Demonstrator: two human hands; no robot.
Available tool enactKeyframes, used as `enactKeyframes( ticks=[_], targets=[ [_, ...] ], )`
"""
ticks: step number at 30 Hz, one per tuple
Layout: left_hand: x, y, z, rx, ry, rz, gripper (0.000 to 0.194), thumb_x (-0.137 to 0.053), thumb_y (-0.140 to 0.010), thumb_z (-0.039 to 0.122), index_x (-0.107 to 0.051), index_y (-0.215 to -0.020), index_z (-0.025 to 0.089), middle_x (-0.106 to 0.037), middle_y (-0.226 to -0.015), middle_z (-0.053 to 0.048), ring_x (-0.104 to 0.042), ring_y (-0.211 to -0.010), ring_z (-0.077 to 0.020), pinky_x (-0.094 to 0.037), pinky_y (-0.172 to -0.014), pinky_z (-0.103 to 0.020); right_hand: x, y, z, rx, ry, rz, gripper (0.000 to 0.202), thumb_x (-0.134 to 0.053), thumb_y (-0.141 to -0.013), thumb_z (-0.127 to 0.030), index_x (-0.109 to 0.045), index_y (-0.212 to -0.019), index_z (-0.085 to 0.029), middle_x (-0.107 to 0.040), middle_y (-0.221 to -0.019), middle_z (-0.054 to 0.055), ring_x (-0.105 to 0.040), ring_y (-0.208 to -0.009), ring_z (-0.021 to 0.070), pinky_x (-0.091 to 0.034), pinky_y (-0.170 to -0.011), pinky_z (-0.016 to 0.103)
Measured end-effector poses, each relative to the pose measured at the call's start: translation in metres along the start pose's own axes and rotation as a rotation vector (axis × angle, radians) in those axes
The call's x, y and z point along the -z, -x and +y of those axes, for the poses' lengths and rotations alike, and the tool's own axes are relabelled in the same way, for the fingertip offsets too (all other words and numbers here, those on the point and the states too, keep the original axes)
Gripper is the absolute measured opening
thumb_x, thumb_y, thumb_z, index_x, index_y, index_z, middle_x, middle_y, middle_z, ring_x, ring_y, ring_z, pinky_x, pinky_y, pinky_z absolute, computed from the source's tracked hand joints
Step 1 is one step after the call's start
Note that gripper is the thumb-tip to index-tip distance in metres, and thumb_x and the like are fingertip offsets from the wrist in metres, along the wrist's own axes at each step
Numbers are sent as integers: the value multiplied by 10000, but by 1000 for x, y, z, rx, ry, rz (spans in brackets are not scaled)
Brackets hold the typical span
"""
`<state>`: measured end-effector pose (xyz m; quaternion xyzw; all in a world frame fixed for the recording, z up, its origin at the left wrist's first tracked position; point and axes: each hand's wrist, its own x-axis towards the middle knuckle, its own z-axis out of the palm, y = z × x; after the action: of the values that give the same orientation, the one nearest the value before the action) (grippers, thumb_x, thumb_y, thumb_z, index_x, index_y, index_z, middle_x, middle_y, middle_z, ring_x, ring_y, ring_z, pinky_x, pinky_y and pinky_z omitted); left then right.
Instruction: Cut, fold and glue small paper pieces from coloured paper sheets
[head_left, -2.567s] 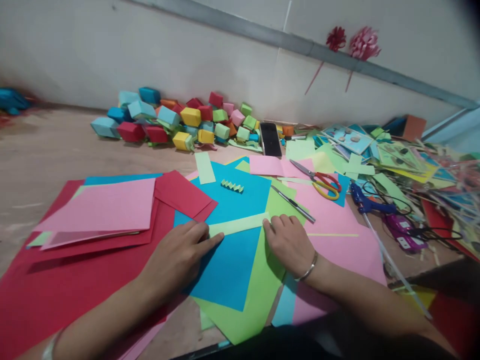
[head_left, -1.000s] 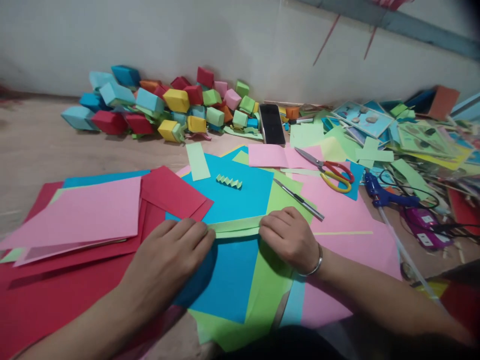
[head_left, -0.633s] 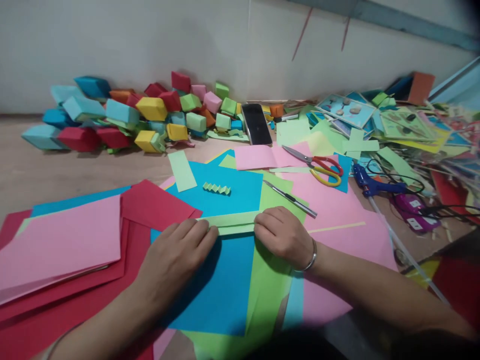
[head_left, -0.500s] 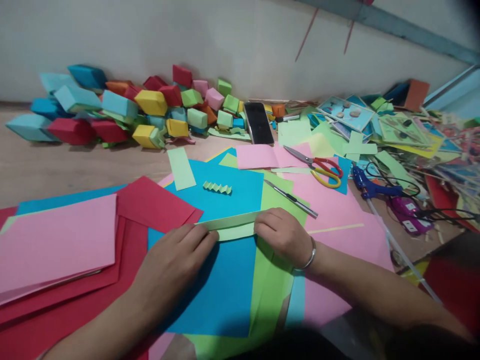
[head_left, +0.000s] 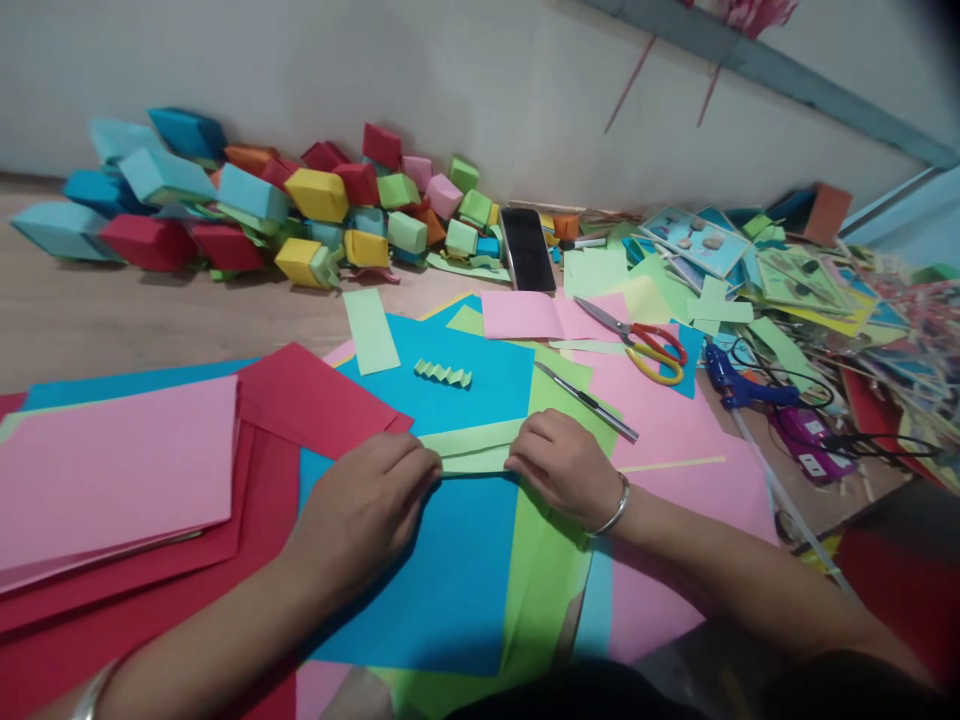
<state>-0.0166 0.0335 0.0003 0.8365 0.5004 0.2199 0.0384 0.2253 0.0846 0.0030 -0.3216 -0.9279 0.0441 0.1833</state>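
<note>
Toward the near edge of the bench (head_left: 225, 318), over a blue sheet (head_left: 427, 580), my left hand (head_left: 371, 495) and right hand (head_left: 568, 465) pinched opposite ends of a green paper strip (head_left: 480, 458), its lengthwise fold apparently not pressed flat.

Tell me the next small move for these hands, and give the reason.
I'd run the right hand inward along the fold of the pale green strip, with the left hand holding its end. Both hands grip the ends, while a lengthwise fold shows between them with no finger pressing its middle, so the crease there may be loose.
</note>
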Motion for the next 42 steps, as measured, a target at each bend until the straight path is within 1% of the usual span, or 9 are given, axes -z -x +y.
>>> enactKeyframes(
  ticks=[3, 8, 14, 18, 22, 32, 36, 39, 42],
  targets=[
    [-1, -1, 0, 51, 26, 4, 325, -383, -993, 259, -634, -805, 172, -617, -746, -56, -567, -687, -196, -420, -615, -312, -1, 1, -1, 39, 10, -36, 322, -521, -981, -411, -633, -839, -144, -622, -825, 77, -494, -762, 175, -320, -667, 302],
    [-1, -1, -1, 79, 62, -28, 336, -382, -999, 298, -635, -816, 173, -613, -757, -54, -579, -706, -198, -422, -631, -314, -1, 1, 0, 1, 3, -35, 228, -513, -983, -240, -617, -802, -148, -630, -820, 68, -496, -759, 165, -304, -664, 298],
    [1, -2, -2, 113, 95, -83, 364, -400, -998, 372, -646, -810, 181, -627, -765, -50, -590, -709, -201, -416, -627, -313, 3, 1, 1, -64, -79, -56, 226, -532, -979, -285, -623, -815, -158, -636, -808, 53, -518, -759, 158, -317, -675, 295],
    [2, -5, 1, 123, 59, -77, 378, -383, -993, 357, -638, -782, 175, -612, -737, -54, -589, -703, -211, -413, -620, -319, 3, 0, -2, -147, -98, -58, 255, -538, -974, -316, -616, -790, -157, -623, -774, 44, -507, -728, 155, -319, -669, 296],
    [4, -8, 4, 126, 35, -65, 359, -389, -977, 335, -631, -763, 178, -604, -718, -55, -577, -684, -211, -392, -586, -312, 2, -2, -4, -201, -84, -91, 244, -574, -952, -327, -609, -776, -160, -613, -750, 36, -494, -711, 154, -310, -660, 297],
    [5, -10, 6, 168, 17, -79, 330, -412, -953, 354, -611, -747, 189, -606, -694, -48, -567, -642, -196, -356, -538, -291, -2, -5, -5, -206, -5, -124, 243, -591, -946, -333, -601, -785, -151, -618, -767, 50, -492, -704, 158, -289, -646, 297],
    [4, -9, 6, 185, 42, -81, 331, -400, -956, 368, -608, -769, 192, -624, -719, -48, -571, -659, -193, -375, -552, -287, -2, -5, -6, -255, 1, -127, 215, -609, -933, -335, -580, -808, -163, -608, -765, 40, -485, -698, 160, -282, -637, 295],
    [3, -9, 5, 185, 40, -69, 332, -394, -965, 369, -602, -772, 196, -623, -720, -46, -572, -665, -196, -388, -570, -296, -1, -5, -8, -269, -24, -131, 167, -593, -935, -311, -564, -847, -172, -608, -773, 33, -483, -699, 162, -279, -637, 295],
    [1, -8, 4, 187, 37, -64, 318, -406, -967, 372, -597, -779, 201, -617, -714, -45, -573, -657, -202, -378, -564, -302, 1, -3, -9, -236, -24, -125, 130, -548, -939, -248, -560, -835, -170, -604, -788, 44, -474, -708, 164, -273, -639, 300]
  ],
)
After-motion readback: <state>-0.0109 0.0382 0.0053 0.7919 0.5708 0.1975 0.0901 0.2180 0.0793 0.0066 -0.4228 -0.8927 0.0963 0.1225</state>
